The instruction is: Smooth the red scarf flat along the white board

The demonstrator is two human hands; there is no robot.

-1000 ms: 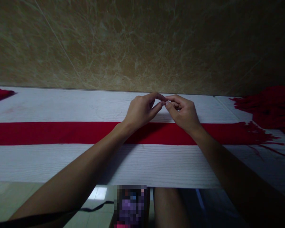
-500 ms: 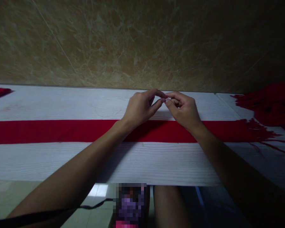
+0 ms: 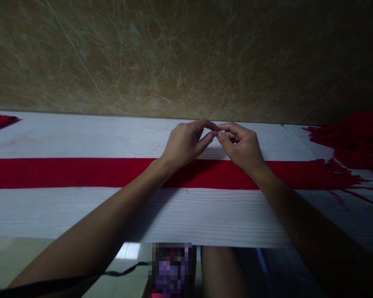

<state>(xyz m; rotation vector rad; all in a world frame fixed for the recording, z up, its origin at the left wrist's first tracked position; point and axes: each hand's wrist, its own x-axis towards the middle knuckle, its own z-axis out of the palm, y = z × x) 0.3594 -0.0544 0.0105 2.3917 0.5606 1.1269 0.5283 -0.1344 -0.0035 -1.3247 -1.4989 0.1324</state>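
In the head view, a long red fringed scarf (image 3: 81,171) lies flat across the white wood-grain desk (image 3: 81,211), beneath the wrists and running out of view at the left. Its weave looks plain and smooth, its long edges nearly straight and parallel; the forearms hide parts of it, and shadow darkens the middle. At the right end it breaks into a ragged fringe (image 3: 345,174) of uneven tufts, with a few longer strands trailing over the desk. The left hand (image 3: 185,142) and right hand (image 3: 242,145) meet at the fingertips beyond the scarf's far edge, thumbs and forefingers drawn together. Whether either grip is fully closed or pinches something tiny, I cannot tell. A crumpled red fringed cloth (image 3: 360,140) lies at the far right, and a red cloth end (image 3: 1,122) shows at the far left, near the marbled wall (image 3: 174,54).
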